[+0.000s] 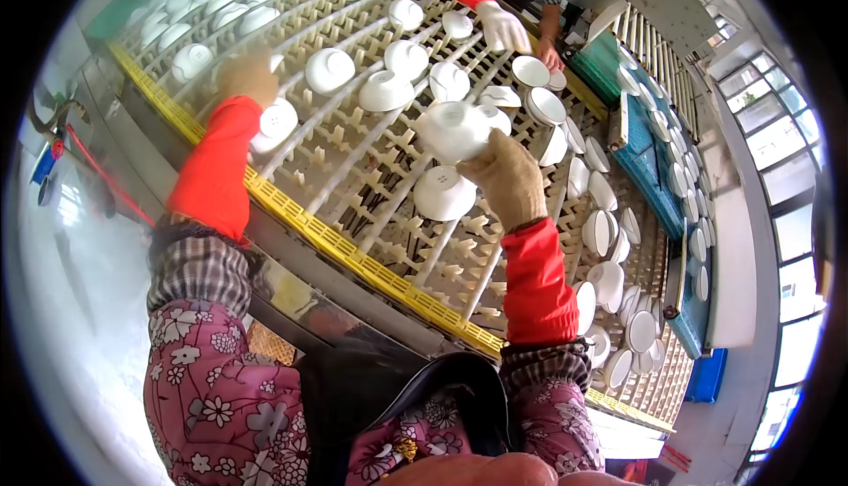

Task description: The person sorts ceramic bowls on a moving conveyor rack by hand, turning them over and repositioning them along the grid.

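Note:
My right hand [508,175], in a tan glove with a red sleeve, grips the edge of a white bowl [452,132] turned bottom up above the rack. Just below it another upturned bowl [443,193] rests on the pegs. My left hand [248,78], also gloved, is blurred near the yellow edge; a bit of white shows by its fingertips, and what it holds is hidden. A bowl [275,125] lies close beneath that hand. More upturned bowls [386,91] sit between my hands on the pegged rack [353,181].
Across the rack, a co-worker's white-gloved hand [503,28] and second hand [549,53] are near bowls. Several bowls crowd the rack's right side. Blue-green trays [649,168] with bowls stand beyond. A yellow edge strip [353,261] runs along my side.

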A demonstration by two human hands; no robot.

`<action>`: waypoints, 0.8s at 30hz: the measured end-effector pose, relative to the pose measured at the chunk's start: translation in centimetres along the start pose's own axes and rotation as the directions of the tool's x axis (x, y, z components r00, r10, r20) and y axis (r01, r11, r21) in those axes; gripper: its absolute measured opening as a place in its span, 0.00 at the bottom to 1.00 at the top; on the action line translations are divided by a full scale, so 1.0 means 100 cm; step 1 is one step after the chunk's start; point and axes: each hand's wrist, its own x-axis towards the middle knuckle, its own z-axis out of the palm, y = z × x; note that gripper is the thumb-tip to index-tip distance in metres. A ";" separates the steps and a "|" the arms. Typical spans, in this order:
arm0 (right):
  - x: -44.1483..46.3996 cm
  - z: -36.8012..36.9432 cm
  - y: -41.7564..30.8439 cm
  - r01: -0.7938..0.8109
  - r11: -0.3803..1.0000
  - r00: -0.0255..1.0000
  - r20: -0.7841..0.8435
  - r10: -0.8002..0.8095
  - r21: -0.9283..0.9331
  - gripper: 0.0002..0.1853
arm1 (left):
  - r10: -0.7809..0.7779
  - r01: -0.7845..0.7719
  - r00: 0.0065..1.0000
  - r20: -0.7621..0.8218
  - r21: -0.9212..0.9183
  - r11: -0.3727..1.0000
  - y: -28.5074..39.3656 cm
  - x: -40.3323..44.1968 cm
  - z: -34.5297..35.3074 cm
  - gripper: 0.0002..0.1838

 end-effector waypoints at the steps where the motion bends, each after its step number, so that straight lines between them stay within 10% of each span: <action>1: -0.007 -0.004 0.002 0.067 0.996 0.998 0.006 -0.067 -0.065 0.17 | 0.050 -0.050 0.998 -0.041 0.021 0.999 -0.004 0.000 0.004 0.24; 3: -0.031 -0.017 0.003 0.224 0.929 0.968 -0.041 -0.247 -0.295 0.15 | 0.151 -0.142 0.981 -0.123 0.075 0.987 -0.009 -0.003 0.005 0.24; 5: -0.063 -0.041 -0.006 -0.329 0.940 0.925 -0.171 0.341 0.091 0.28 | 0.329 -0.304 0.932 -0.150 0.165 0.938 -0.019 0.005 0.006 0.26; 10: -0.171 -0.114 -0.005 -0.335 0.524 0.931 -0.190 0.311 -0.783 0.37 | 0.278 -0.247 0.940 0.197 -0.167 0.955 -0.042 0.009 0.015 0.28; 16: -0.224 -0.122 0.000 -0.590 0.473 0.756 -0.242 0.608 -0.655 0.27 | 0.404 -0.424 0.906 -0.129 -0.224 0.878 0.028 -0.028 -0.004 0.23; 18: -0.208 -0.117 -0.002 -0.641 0.503 0.740 -0.290 0.607 -0.580 0.25 | 0.500 -0.406 0.862 0.084 -0.474 0.781 0.090 -0.059 -0.026 0.23; 19: -0.194 -0.119 -0.004 -0.695 0.625 0.717 -0.279 0.639 -0.355 0.25 | 0.550 -0.351 0.830 0.091 -0.682 0.642 0.114 -0.088 -0.028 0.26; 21: -0.170 -0.122 -0.003 -0.686 0.711 0.680 -0.214 0.702 0.153 0.25 | 0.713 -0.612 0.700 0.032 -0.489 0.622 0.149 -0.111 0.016 0.36; 22: -0.158 -0.118 0.012 -0.345 0.925 0.920 -0.253 0.300 -0.159 0.24 | 0.712 -0.667 0.702 -0.014 -0.364 0.651 0.165 -0.120 0.031 0.35; 24: -0.117 -0.100 0.026 0.149 0.896 0.942 -0.214 -0.257 -0.418 0.21 | 0.728 -0.703 0.685 -0.029 -0.287 0.651 0.175 -0.124 0.029 0.34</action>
